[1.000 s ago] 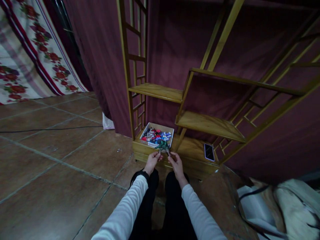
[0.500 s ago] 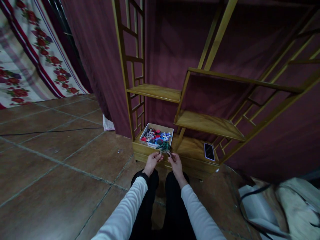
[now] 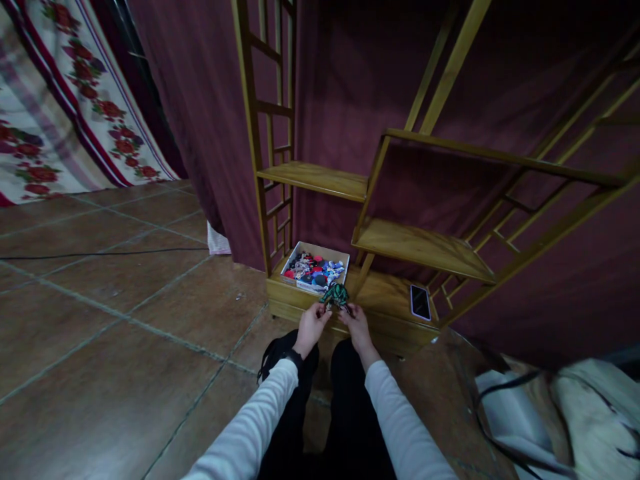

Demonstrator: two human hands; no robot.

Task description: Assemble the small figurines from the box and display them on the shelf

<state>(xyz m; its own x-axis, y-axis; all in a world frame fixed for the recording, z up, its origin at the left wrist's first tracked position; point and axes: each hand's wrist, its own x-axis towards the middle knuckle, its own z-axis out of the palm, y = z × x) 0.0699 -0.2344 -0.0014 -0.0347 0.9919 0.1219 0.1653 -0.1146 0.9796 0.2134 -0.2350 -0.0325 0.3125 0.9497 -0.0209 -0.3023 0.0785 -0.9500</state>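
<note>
My left hand (image 3: 310,325) and my right hand (image 3: 357,321) meet in front of me, both pinched on a small green and black toy figure (image 3: 337,295). The figure hangs just over the front edge of a low wooden shelf unit (image 3: 380,293). Right behind it on the bottom board stands a white cardboard box (image 3: 300,285) filled with several small colourful toys in red, blue and black. Both arms wear light long sleeves, and my dark trousers show below.
A phone (image 3: 419,301) lies flat on the bottom board to the right. Two higher shelves (image 3: 420,247) are bare. Dark red curtain hangs behind. A black cable (image 3: 100,255) crosses the tiled floor at left. Bags and cloth (image 3: 560,413) lie at the lower right.
Both hands have shifted slightly right and up with the green figure, which has turned a little between the fingers. The view has moved a bit.
</note>
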